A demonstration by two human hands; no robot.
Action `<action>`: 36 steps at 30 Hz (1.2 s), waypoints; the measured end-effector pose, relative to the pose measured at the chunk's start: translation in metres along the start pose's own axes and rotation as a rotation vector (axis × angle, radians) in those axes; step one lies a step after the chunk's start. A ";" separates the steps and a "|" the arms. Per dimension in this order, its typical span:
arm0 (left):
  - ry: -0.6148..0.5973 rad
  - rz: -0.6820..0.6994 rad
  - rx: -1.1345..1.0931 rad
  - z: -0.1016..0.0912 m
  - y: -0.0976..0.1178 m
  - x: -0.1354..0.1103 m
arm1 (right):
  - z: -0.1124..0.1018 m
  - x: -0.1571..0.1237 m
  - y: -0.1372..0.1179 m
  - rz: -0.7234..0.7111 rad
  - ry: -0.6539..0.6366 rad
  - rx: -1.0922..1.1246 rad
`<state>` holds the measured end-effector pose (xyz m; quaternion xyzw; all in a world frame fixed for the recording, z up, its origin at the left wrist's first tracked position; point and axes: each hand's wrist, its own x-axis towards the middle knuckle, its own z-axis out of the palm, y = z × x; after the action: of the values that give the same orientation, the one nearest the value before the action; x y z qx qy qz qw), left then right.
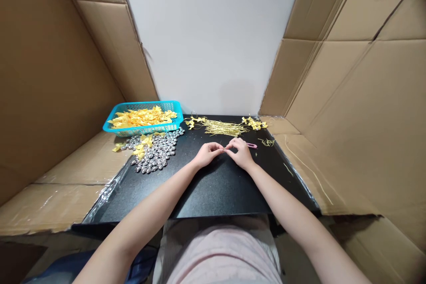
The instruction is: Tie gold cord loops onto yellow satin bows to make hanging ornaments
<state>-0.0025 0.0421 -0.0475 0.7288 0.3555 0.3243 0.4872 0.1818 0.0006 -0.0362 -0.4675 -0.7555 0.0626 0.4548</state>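
Over the middle of the black table, my left hand (209,154) and my right hand (240,153) meet fingertip to fingertip, each closed in a pinch. Whatever they hold between them is too small to make out. Just beyond lies a bundle of thin gold ties (224,128). A pink-handled tool (252,145) rests beside my right hand, partly hidden by it. Small yellow bows (254,123) are heaped behind it at the right, and more yellow bows (195,121) lie left of the bundle.
A turquoise basket (109,127) full of yellow bows stands at the back left. In front of it spread many silver beads (156,153), with a few bows on top. Loose gold strands (267,142) lie at the right. Cardboard walls (359,97) flank the black table (219,191).
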 end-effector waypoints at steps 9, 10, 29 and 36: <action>0.006 -0.017 -0.009 -0.002 0.001 0.000 | 0.002 -0.001 -0.002 -0.033 0.024 -0.095; 0.006 -0.018 -0.013 -0.003 0.002 0.000 | 0.002 -0.001 -0.002 -0.039 0.023 -0.106; 0.022 -0.055 -0.041 -0.005 0.003 0.002 | 0.003 0.003 -0.007 -0.019 -0.029 -0.211; 0.035 -0.043 -0.037 -0.005 0.005 0.000 | 0.002 0.002 -0.004 -0.003 -0.028 -0.161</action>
<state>-0.0053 0.0432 -0.0410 0.7060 0.3737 0.3328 0.5011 0.1777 0.0007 -0.0336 -0.5004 -0.7650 0.0073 0.4053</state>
